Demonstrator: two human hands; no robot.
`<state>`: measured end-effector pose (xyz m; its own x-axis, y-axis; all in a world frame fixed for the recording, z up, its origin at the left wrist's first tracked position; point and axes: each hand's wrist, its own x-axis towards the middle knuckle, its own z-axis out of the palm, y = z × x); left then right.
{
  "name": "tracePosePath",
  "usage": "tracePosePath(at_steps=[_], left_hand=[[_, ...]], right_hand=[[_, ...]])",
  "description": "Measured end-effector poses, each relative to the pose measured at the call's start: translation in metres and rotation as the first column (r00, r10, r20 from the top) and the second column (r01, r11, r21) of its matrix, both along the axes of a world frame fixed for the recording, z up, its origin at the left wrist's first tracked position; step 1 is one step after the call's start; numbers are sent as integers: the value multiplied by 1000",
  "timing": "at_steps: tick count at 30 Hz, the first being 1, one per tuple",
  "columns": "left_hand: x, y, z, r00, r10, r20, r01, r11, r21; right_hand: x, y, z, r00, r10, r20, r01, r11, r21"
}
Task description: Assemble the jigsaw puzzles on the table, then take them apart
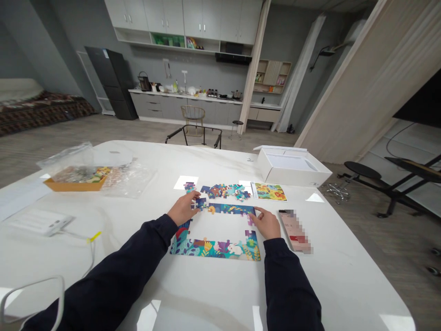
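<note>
A colourful jigsaw puzzle [213, 248] lies on the white table, its border pieces joined around a bare middle. At its far left corner my left hand [184, 208] pinches a dark blue puzzle piece [201, 202] between thumb and fingers. Thumb and forefinger of my right hand [268, 224] grip the far right corner of the border. Beyond the far border lies a heap of loose puzzle pieces [225, 191]. One small cluster of pieces [189, 186] sits apart, left of the heap. My left fingers partly cover the corner there.
A picture card [269, 191] and a phone [294, 231] lie right of the puzzle. Behind them stands an open white box [292, 168]. On the left are an orange tray [76, 185], crumpled clear plastic [132, 179] and a white adapter [48, 224] with a cable.
</note>
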<state>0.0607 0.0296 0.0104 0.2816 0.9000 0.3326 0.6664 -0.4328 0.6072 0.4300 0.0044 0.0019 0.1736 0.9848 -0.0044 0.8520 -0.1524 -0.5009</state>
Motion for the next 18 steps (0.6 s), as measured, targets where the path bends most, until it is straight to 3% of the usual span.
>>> tracePosePath(at_steps=[6,18], left_hand=[[-3,-13,-7,996,6,-90,-10,999,-43],[8,1,-13,973,-72,-218,71,997,-11]], right_hand=[[0,0,1,1000,5,9,-5,1000,-6],[-1,-1,3,1000,2,11,-2,1000,-3]])
